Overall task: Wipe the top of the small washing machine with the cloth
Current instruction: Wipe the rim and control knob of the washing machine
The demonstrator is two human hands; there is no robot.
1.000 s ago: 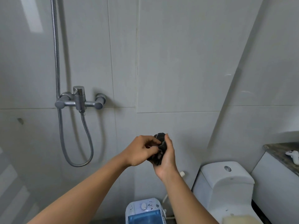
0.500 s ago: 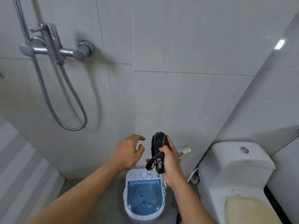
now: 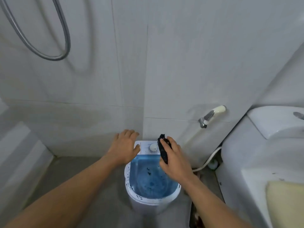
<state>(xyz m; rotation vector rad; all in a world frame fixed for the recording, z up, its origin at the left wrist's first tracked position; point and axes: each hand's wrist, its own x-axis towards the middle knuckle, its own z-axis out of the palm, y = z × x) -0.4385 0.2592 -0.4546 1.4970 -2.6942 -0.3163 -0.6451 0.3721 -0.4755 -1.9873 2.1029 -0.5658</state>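
Note:
A small white washing machine (image 3: 139, 200) stands on the floor against the tiled wall, with a translucent blue lid (image 3: 148, 176) speckled with dark bits and a white control panel with a round dial (image 3: 153, 148) at its far end. My right hand (image 3: 174, 160) is above the lid's right side and grips a bunched dark cloth (image 3: 162, 150), which sticks up past my fingers near the dial. My left hand (image 3: 123, 145) hovers over the machine's far left corner, fingers spread, holding nothing.
A white toilet (image 3: 263, 145) with a cream seat cover (image 3: 286, 204) stands close on the right. A bidet sprayer (image 3: 212, 114) hangs on the wall, its white hose (image 3: 209, 162) running down behind the machine. A shower hose (image 3: 64, 38) loops at upper left. Grey floor (image 3: 92, 175) lies left of the machine.
The view has tilted down, bringing the whole machine into sight. Both hands have dropped toward its top; the left hand let go of the cloth and opened, the right keeps the cloth.

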